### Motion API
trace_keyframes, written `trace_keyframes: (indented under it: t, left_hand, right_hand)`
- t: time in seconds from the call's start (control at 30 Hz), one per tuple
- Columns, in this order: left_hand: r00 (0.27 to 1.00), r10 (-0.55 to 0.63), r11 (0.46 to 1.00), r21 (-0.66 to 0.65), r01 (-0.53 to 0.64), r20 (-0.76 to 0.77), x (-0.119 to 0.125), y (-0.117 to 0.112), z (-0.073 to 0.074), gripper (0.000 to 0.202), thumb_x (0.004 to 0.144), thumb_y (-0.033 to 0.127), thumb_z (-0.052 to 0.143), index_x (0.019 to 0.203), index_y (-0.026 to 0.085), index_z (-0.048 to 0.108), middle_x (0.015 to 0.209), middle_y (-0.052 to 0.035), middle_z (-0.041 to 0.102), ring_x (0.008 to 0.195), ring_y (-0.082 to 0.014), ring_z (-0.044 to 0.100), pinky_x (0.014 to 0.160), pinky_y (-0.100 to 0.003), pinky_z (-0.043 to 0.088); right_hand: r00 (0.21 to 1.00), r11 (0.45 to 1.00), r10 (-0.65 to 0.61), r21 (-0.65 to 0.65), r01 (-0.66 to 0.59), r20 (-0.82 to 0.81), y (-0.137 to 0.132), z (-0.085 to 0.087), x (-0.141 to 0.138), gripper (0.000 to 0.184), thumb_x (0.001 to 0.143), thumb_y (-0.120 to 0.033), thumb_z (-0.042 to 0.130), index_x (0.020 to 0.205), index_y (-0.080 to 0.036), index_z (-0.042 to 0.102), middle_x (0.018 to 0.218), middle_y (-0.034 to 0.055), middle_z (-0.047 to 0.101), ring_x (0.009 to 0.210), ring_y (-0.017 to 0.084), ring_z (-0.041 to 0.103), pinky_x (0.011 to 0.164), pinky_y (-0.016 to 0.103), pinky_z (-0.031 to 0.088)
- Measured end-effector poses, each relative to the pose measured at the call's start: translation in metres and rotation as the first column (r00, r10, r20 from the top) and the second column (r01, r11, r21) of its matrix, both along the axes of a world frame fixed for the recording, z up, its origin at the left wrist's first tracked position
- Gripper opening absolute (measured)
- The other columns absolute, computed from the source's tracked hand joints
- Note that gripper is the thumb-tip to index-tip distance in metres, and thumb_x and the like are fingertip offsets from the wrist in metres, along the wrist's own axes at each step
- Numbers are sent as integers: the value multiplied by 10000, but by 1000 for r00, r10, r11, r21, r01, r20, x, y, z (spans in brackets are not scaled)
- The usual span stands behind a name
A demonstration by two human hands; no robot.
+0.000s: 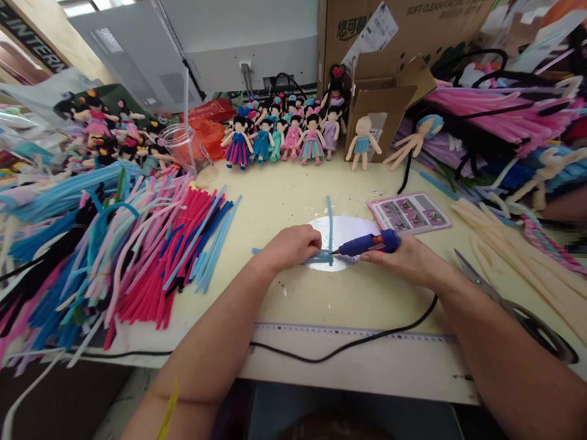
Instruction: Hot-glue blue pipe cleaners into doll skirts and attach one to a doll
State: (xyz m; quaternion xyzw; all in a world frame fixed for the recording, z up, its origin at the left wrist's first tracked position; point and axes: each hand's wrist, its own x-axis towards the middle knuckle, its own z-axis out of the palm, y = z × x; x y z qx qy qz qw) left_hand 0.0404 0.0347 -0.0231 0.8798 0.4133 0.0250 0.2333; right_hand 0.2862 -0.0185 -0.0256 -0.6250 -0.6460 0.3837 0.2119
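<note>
Strips (316, 258) of light blue fuzzy stem are pinched between the thumb and fingers of the left hand (295, 243), above a silver disc (349, 227) on the table (269, 209). Another strip (329, 215) is laid across the disc, pointed away from the person. A blue glue gun (368, 243) is gripped in the right hand (413, 259), its fingers curled around the body, its nozzle brought to the strips' ends; whether they are touched by it cannot be told. A black cord (316, 360) is looped across the ruler (308, 329) at the front. Scissors (501, 302) are placed beside the right forearm, and a card (413, 211) beyond the right hand. Dolls (292, 139) are lined up behind, next to a small box (386, 104). Coloured stems (145, 272) are heaped at left.
</note>
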Motion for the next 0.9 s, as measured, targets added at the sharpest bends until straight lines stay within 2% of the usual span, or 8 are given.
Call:
trace_keyframes:
  t: [0.17, 0.43, 0.73, 0.9]
  left_hand:
    - [1000, -9, 1000, 5, 9, 1, 0, 0, 0, 157, 777, 157, 515, 803, 203, 663, 866, -25, 651, 767, -154, 559, 688, -280, 415]
    - [1000, -1, 1000, 2, 1, -14, 1, -1, 3, 150, 760, 151, 518, 784, 195, 660, 846, -26, 656, 746, -149, 554, 654, -269, 394]
    - [1000, 5, 1000, -7, -5, 3, 2, -1, 1, 128, 744, 160, 531, 765, 195, 653, 817, -19, 647, 731, -145, 542, 649, -272, 385]
    - [1000, 9, 1000, -12, -9, 11, 2, -2, 1, 119, 752, 175, 539, 777, 197, 654, 833, -22, 645, 736, -144, 542, 650, -272, 384]
  right_hand:
    - [1000, 1000, -6, -2, 6, 4, -1, -1, 1, 269, 696, -493, 703, 793, -243, 731, 797, 6, 723, 797, 226, 632, 697, 327, 467]
    - [999, 1000, -17, -9, 16, -36, -1, 5, 2, 260, 711, -486, 677, 779, -241, 726, 692, -7, 664, 702, 196, 599, 622, 304, 443]
    - [996, 1000, 17, 16, -16, -91, -3, 1, -2, 265, 706, -471, 679, 784, -223, 728, 711, -7, 671, 695, 178, 586, 628, 283, 428]
    - [998, 1000, -3, 24, 5, -55, -3, -1, -2, 287, 684, -501, 687, 749, -224, 717, 697, -8, 666, 690, 183, 579, 625, 288, 431]
